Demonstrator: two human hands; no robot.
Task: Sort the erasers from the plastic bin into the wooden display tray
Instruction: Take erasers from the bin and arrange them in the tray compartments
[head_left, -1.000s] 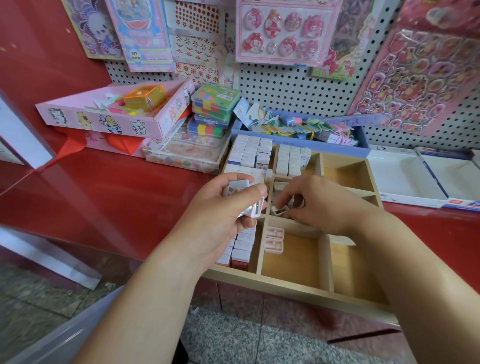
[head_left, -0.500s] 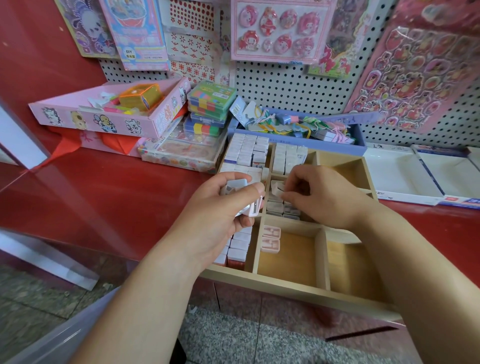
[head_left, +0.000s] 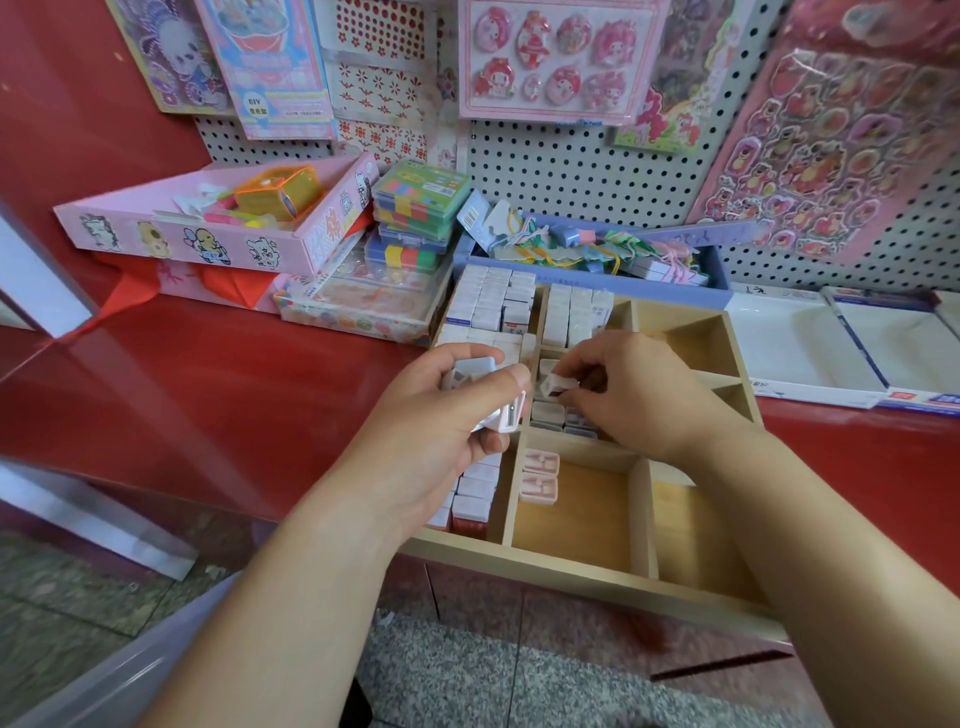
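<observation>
The wooden display tray (head_left: 571, 569) sits on the red counter, its front edge overhanging. White erasers (head_left: 491, 304) fill its left column and part of the middle back compartment. My left hand (head_left: 441, 426) hovers over the left column, clutching a bunch of small white erasers (head_left: 480, 387). My right hand (head_left: 628, 395) pinches a single white eraser (head_left: 558, 385) above the middle compartment, where several erasers (head_left: 550, 413) lie. Two pink erasers (head_left: 540, 475) rest in the front middle compartment. A translucent plastic bin edge (head_left: 104, 680) shows at bottom left.
A pink box (head_left: 208, 241) of stationery, stacked colourful cases (head_left: 421, 208) and a blue tray (head_left: 597, 283) of trinkets stand behind the wooden tray. White boxes (head_left: 805, 343) lie to the right. Sticker sheets hang on the pegboard (head_left: 571, 166).
My right hand has lifted from the middle compartment and come toward my left hand with one eraser pinched. The left hand has barely moved.
</observation>
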